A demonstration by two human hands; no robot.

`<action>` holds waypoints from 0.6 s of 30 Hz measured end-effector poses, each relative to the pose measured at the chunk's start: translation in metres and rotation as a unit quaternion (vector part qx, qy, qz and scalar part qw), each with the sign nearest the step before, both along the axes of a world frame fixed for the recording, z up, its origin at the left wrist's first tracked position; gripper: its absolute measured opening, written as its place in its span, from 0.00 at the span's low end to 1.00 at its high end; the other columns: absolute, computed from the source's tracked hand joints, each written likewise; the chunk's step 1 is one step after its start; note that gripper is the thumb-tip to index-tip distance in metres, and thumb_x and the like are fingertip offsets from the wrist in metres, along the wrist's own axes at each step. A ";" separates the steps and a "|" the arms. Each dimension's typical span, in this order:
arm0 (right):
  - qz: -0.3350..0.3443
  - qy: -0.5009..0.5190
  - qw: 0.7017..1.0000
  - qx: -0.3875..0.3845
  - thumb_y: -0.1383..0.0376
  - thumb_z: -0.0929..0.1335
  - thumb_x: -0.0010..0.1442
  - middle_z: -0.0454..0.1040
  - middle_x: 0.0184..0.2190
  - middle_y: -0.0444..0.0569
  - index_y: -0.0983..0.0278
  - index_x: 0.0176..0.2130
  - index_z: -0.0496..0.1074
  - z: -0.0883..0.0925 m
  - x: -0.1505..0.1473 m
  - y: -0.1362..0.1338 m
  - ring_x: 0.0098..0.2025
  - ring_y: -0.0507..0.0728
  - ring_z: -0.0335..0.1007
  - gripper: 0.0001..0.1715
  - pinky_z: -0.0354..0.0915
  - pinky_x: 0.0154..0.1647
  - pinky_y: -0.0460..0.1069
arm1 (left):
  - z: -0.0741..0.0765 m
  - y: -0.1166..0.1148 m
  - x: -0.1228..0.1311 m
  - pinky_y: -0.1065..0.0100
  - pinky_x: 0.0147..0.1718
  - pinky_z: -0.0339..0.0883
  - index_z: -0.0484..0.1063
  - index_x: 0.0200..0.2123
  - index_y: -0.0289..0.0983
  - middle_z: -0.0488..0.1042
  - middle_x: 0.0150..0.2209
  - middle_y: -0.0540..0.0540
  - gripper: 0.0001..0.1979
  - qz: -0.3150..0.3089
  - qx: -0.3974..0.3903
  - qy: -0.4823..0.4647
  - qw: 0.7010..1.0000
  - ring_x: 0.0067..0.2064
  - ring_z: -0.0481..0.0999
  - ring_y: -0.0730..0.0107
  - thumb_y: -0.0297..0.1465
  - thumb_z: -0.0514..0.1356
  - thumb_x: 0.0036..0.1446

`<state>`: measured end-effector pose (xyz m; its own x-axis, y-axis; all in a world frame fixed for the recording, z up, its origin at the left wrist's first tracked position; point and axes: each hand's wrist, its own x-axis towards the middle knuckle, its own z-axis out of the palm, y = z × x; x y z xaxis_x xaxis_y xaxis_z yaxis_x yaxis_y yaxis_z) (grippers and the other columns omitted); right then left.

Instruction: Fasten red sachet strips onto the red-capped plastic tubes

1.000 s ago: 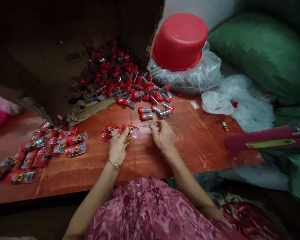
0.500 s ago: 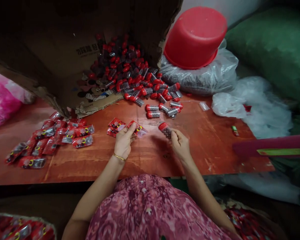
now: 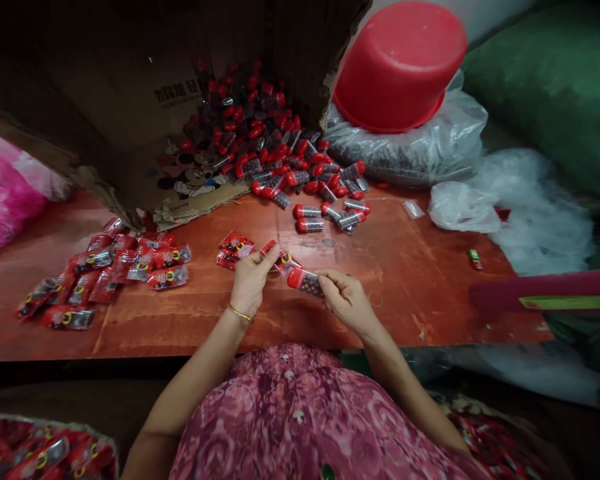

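My left hand (image 3: pixel 250 280) is closed on a red printed packaging sleeve (image 3: pixel 283 259) with a clear end, pinched between thumb and fingers. In my right hand (image 3: pixel 347 300) is a clear tube with a red cap (image 3: pixel 305 281), dark beads showing inside. Its capped end points left and meets or overlaps the sleeve's clear end; whether it is inside I cannot tell. Beside my left hand lies a small stack of flat red sleeves (image 3: pixel 236 245). Several filled red packages (image 3: pixel 167 277) are spread on the table to the left.
A torn cardboard box (image 3: pixel 195 207) lies open at the back, red-capped tubes (image 3: pixel 275 143) spilling from it. Farther right, a red basin (image 3: pixel 400 67) rests upside down on a clear bag (image 3: pixel 410 157). A purple bar (image 3: pixel 500 297) juts over the right table edge.
My right hand has moved left with the tube, turning it more level and bringing its cap to the sleeve. My left hand keeps its hold on the sleeve. The view has shifted slightly.
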<state>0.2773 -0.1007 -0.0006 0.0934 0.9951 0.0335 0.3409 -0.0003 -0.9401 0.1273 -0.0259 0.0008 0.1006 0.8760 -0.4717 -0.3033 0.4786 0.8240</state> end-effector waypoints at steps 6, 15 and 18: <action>-0.027 0.017 0.999 0.025 0.60 0.61 0.58 0.64 0.18 0.40 0.64 0.32 0.72 -0.011 -0.005 0.004 0.18 0.48 0.58 0.13 0.57 0.20 0.43 | -0.001 0.001 0.000 0.74 0.25 0.65 0.72 0.21 0.33 0.73 0.21 0.51 0.22 -0.009 0.022 -0.020 1.000 0.23 0.70 0.77 0.45 0.71 0.29; -0.085 0.086 0.993 -0.004 0.55 0.61 0.59 0.66 0.19 0.40 0.65 0.37 0.70 -0.027 -0.019 0.011 0.15 0.48 0.58 0.17 0.59 0.17 0.45 | -0.010 -0.007 0.011 0.73 0.32 0.67 0.72 0.28 0.34 0.76 0.27 0.51 0.20 0.002 0.007 -0.111 0.994 0.27 0.73 0.78 0.33 0.73 0.29; -0.084 0.093 0.992 -0.028 0.54 0.61 0.59 0.63 0.17 0.39 0.65 0.36 0.70 -0.030 -0.022 0.016 0.15 0.48 0.58 0.18 0.60 0.17 0.45 | -0.012 -0.008 0.015 0.73 0.34 0.67 0.72 0.28 0.34 0.76 0.27 0.51 0.19 0.017 0.009 -0.132 0.991 0.28 0.73 0.78 0.30 0.73 0.29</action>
<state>0.2548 -0.0850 -0.0304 0.2565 0.9650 -0.0545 0.1523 -0.0960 -0.9837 0.1422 -0.0342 -0.0115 0.1887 0.8890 -0.4171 -0.5258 0.4502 0.7217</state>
